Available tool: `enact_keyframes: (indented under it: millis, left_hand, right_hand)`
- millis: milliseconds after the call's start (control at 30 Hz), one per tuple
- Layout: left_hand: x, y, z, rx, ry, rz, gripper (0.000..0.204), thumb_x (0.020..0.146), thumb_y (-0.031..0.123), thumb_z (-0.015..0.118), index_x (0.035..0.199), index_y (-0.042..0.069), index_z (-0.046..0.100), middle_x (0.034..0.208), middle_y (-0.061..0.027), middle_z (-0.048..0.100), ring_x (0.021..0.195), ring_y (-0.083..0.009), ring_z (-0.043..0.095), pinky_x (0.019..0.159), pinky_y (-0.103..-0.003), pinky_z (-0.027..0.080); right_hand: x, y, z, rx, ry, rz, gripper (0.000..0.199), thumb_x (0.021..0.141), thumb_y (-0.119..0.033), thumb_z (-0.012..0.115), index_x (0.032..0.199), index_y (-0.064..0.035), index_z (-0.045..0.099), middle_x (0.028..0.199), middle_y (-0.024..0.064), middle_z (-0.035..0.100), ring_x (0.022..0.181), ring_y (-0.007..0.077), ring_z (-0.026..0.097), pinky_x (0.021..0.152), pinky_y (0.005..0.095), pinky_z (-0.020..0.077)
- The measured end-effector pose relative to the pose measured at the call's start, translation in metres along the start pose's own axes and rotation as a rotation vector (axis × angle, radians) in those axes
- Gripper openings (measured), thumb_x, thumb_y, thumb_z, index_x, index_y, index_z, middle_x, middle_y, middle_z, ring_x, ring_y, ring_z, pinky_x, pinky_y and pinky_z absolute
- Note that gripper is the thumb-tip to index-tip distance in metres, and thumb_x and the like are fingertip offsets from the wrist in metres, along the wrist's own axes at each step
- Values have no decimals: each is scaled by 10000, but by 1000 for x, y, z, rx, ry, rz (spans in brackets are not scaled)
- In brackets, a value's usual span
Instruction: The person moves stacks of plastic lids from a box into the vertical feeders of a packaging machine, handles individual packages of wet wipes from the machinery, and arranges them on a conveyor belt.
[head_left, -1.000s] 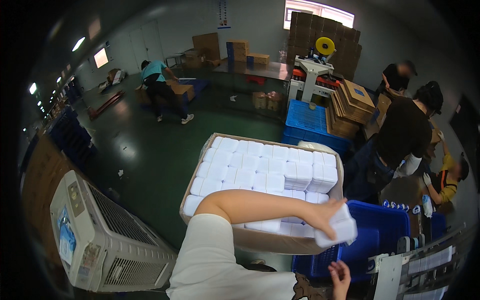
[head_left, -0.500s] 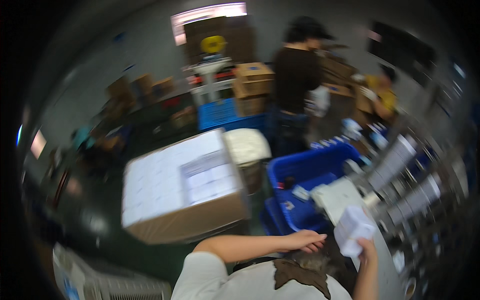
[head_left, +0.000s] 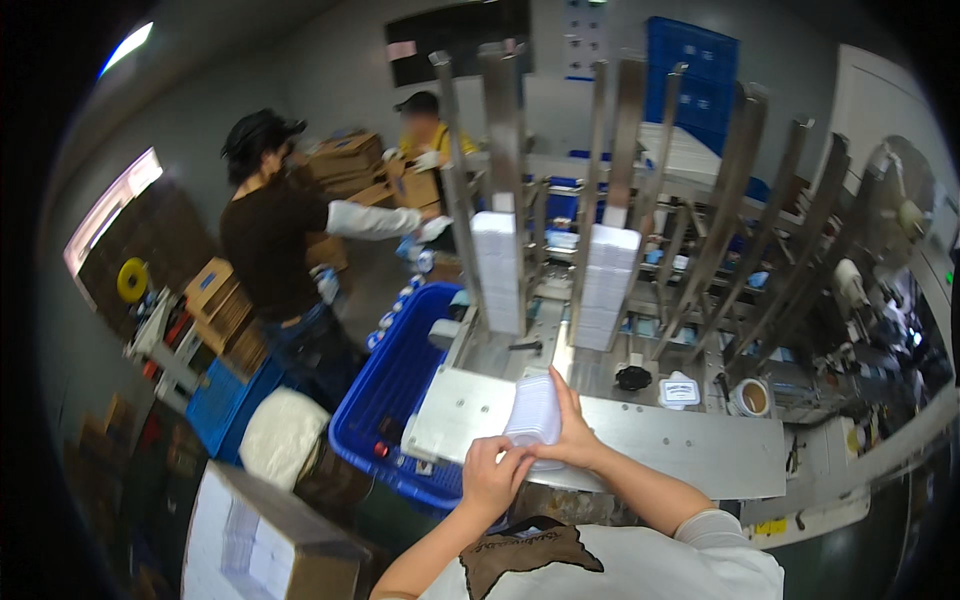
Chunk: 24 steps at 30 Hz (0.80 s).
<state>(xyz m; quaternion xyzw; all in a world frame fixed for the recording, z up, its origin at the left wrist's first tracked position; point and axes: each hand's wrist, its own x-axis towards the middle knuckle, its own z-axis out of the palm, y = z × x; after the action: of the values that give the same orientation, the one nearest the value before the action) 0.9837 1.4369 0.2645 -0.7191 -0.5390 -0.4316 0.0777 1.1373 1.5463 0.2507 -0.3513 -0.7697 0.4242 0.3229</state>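
Held the stack (head_left: 533, 408) of white pieces before the torso, above the left part of the metal plate (head_left: 690, 445); left uncertain any contact with the metal beneath. Gripped it with the right hand (head_left: 572, 430), fingers extended forward along its right side, thumb toward its near end. Brought the left hand (head_left: 492, 478) to the near, lower-left end, with fingers curled and tips gathered close to the right thumb; could not tell a grip from a mere touch here. Slanted the left forearm (head_left: 425, 550) up and rightward from the lower edge, the right forearm (head_left: 650, 485) up and leftward. Showed, beyond the plate, two taller stacks (head_left: 498, 275) between metal posts (head_left: 738, 190), and, to the right, a black knob (head_left: 633, 377) and a roll (head_left: 748, 398). Included, leftward, a blue bin (head_left: 345, 430), a carton (head_left: 325, 572) of white pieces, and a co-worker (head_left: 275, 230) with one arm outstretched.
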Motion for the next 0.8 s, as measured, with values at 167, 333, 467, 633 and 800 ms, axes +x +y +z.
enact_keyframes:
  millis: [167,333,467,633,800]
  left_hand:
    - [14,-22,-4,-291,-187,65,126,740,100,728,824,64,641,840,-91,499,813,-286,485,704,-369,412]
    - [10,-56,-5,-264,-285,137,134,735,106,735,807,61,632,976,-112,523,952,-330,497,826,-412,411]
    - [-5,-72,-7,-242,-344,9,122,737,105,731,789,46,638,1034,-160,519,1020,-358,480,875,-414,393]
    - [-102,-186,8,-180,-340,-88,245,795,351,736,907,146,660,1302,-41,381,1151,-235,373,909,-426,384]
    - [-116,-196,-35,26,-410,318,523,806,235,693,1264,76,498,1265,-165,485,1216,-346,414,1003,-604,330]
  right_hand:
    - [40,-21,-9,1132,215,294,1092,704,-11,706,1502,-200,-16,1338,149,412,1186,274,472,996,404,406]
    - [113,-116,-89,663,264,-364,1246,634,-214,803,1490,-166,-101,1389,149,363,1266,278,403,1052,431,347]
    - [180,-225,-227,-907,1012,-1002,1333,535,-426,856,1488,-138,-31,1308,236,306,1246,408,292,1047,544,221]
    - [254,-294,-273,-1571,901,-577,1173,587,-393,816,1492,-298,76,1317,205,366,1299,384,312,1054,691,65]
    - [249,-269,-287,-1585,864,-340,1098,617,-344,803,1490,-299,139,1335,191,380,1311,361,315,1060,686,-8]
